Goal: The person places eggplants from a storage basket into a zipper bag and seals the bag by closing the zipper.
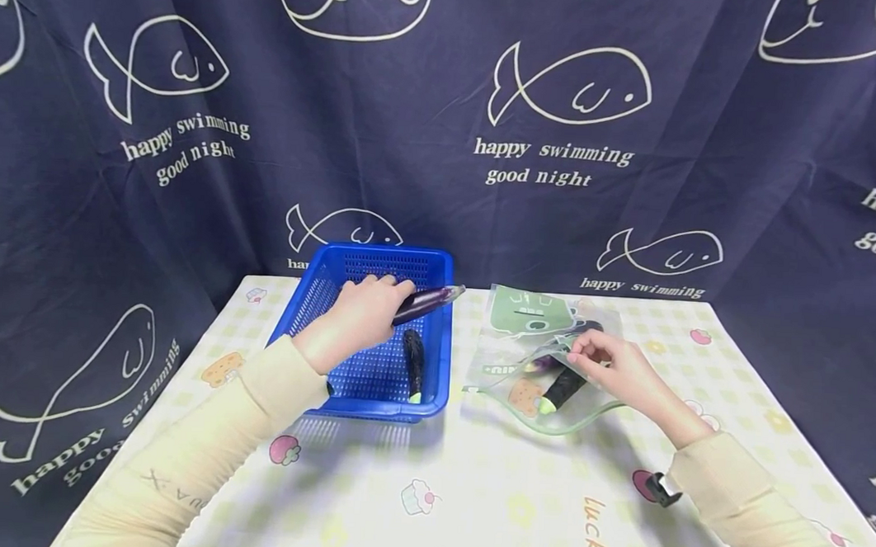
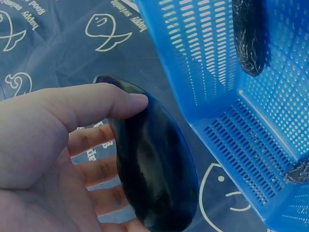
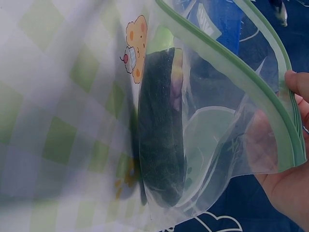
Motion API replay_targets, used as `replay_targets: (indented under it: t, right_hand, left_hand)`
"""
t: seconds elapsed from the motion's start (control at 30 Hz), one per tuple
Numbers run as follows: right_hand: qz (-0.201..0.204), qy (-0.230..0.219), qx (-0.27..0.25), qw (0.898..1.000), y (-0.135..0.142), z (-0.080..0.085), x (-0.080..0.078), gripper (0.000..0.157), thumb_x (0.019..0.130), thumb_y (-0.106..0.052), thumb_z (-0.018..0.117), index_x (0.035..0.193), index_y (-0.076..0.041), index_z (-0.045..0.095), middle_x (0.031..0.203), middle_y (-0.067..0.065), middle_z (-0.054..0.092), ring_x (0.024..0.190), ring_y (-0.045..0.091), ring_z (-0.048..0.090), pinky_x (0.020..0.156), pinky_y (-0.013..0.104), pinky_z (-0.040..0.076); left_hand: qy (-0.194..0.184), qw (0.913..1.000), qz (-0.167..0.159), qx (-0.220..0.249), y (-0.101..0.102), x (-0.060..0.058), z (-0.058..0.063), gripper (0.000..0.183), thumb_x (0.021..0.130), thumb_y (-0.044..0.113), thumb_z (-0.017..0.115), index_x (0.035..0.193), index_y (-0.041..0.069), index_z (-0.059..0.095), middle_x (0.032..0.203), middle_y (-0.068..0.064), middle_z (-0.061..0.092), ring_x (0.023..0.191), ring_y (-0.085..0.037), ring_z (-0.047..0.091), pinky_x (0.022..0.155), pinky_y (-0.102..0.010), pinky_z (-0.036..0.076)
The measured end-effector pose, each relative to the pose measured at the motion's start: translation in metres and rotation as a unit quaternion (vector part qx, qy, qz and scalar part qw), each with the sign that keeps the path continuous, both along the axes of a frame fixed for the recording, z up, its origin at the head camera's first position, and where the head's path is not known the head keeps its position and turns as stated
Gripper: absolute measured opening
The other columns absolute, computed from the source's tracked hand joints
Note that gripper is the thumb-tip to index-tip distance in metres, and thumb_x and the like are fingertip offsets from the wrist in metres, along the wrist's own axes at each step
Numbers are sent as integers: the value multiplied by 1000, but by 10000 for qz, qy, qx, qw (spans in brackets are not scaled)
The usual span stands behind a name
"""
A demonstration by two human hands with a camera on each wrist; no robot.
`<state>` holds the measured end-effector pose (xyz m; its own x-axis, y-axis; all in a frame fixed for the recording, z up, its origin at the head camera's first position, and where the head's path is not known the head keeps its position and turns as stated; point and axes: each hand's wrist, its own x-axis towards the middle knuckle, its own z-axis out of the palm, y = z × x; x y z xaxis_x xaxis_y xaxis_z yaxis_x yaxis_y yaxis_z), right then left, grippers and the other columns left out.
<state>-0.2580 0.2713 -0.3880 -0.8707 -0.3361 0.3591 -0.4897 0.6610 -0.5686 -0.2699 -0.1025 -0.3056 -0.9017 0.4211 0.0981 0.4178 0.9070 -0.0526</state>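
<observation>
My left hand (image 1: 365, 315) grips a glossy dark purple eggplant (image 1: 427, 304) above the blue basket (image 1: 440, 397); in the left wrist view the thumb lies across the eggplant (image 2: 157, 164) near its narrow end. On the basket's floor lies a dark, wrinkled vegetable (image 1: 413, 363) with a pale green tip. My right hand (image 1: 619, 370) pinches the green zip edge of a clear plastic bag (image 1: 528, 311), whose mouth gapes. Inside the bag are a dark vegetable (image 3: 159, 121) with a light green end and a purple one (image 3: 176, 87), partly hidden behind it.
A pale checked cloth (image 1: 367, 485) with printed fruit and cakes covers the table. Behind it hangs a dark blue curtain (image 1: 443, 183) with white fish drawings. A small black device (image 1: 665, 489) sits at my right wrist.
</observation>
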Motion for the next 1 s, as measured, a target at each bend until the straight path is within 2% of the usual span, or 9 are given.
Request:
replay_targets:
  t: [0.3, 0.53, 0.77, 1.0]
  right_hand:
    - [22, 69, 1, 10000, 1, -1, 0, 8, 86, -14, 68, 84, -16, 61, 70, -7, 57, 65, 5, 54, 60, 20, 43]
    - [19, 81, 26, 10000, 2, -1, 0, 8, 86, -14, 68, 84, -17, 61, 70, -7, 57, 64, 5, 54, 59, 21, 43]
    - [26, 42, 1, 10000, 2, 1, 0, 7, 86, -15, 68, 85, -16, 61, 71, -7, 57, 64, 5, 54, 58, 21, 44]
    - [-19, -43, 19, 10000, 2, 1, 0, 8, 86, -16, 68, 85, -17, 60, 70, -6, 57, 63, 5, 54, 57, 22, 43]
  left_hand:
    - [110, 9998, -193, 6, 8, 10, -5, 58, 75, 21, 77, 127, 15, 53, 110, -11, 62, 95, -30, 58, 75, -52, 50]
    - [-22, 9996, -265, -33, 15, 16, -5, 56, 75, 24, 77, 126, 17, 53, 110, -9, 62, 97, -29, 58, 77, -52, 50]
    - [-99, 9993, -357, 12, 19, 22, -8, 51, 75, 24, 78, 121, 18, 56, 105, -6, 62, 91, -26, 56, 71, -46, 49]
    - [-255, 9985, -457, 129, 27, 30, -13, 51, 76, 26, 77, 122, 18, 56, 107, -5, 63, 94, -26, 57, 76, -48, 49]
